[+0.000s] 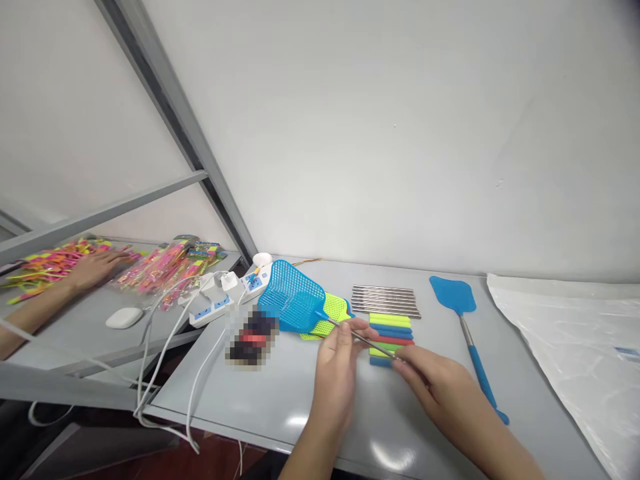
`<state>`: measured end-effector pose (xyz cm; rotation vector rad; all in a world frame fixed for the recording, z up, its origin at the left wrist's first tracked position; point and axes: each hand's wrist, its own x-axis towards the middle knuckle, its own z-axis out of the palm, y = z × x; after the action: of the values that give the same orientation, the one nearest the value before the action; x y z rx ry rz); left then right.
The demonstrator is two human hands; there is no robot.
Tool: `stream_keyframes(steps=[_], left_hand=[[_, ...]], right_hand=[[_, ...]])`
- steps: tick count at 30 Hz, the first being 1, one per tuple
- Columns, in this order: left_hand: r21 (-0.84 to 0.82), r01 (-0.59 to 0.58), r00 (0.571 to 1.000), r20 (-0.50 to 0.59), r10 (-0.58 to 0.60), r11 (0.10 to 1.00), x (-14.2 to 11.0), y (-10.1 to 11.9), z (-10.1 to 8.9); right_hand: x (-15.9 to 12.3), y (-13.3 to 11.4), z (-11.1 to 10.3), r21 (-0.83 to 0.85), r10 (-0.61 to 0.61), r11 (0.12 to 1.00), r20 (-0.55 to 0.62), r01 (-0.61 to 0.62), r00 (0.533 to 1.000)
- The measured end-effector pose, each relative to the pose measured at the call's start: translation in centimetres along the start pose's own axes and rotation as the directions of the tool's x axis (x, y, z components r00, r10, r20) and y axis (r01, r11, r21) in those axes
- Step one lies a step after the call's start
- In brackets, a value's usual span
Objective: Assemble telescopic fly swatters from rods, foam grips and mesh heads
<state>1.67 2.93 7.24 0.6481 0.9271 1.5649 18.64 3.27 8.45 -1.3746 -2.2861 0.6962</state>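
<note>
My left hand [339,373] pinches a thin metal rod [369,341] close to where it meets a blue fly-swatter head [293,299]. My right hand [434,383] grips the same rod further along, its fingers closed. The blue head lies over yellow-green swatter heads [334,309]. Under the rod sits a stack of coloured foam handles [391,328] in green, blue and red. Behind them lies a row of bare metal rods [384,300].
A finished blue swatter [467,333] lies to the right, beside a clear plastic sheet [575,340]. To the left are a power strip [225,297] with white cables, a blurred dark object [251,340], a white mouse [124,318], and another person's hand [95,267] on colourful packets.
</note>
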Motion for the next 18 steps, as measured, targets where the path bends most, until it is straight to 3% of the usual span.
stream_keyframes(steps=[4, 7, 13, 16, 18], left_hand=[[0.098, -0.003, 0.997, 0.073, -0.004, 0.995, -0.8, -0.5, 0.2], [0.042, -0.101, 0.995, -0.018, 0.102, 0.994, -0.2, 0.9, -0.3], [-0.163, -0.281, 0.943, -0.231, 0.24, 0.946, 2.7, 5.2, -2.4], [-0.199, -0.286, 0.939, -0.252, 0.233, 0.937, 3.5, 5.4, -2.7], [-0.138, -0.26, 0.95, -0.214, 0.228, 0.956, 3.2, 4.5, -2.5]], right_hand=[[0.7, -0.9, 0.2, -0.004, -0.08, 0.997, 0.002, 0.08, 0.997], [0.6, -0.8, -0.1, 0.006, -0.091, 0.996, 0.014, 0.091, 0.996], [-0.5, 0.4, -0.8, 0.046, -0.081, 0.996, 0.066, 0.078, 0.995], [-0.8, 0.9, -1.0, 0.037, -0.061, 0.998, 0.065, 0.059, 0.996], [-0.9, 1.1, -1.2, 0.031, -0.051, 0.998, 0.041, 0.049, 0.998]])
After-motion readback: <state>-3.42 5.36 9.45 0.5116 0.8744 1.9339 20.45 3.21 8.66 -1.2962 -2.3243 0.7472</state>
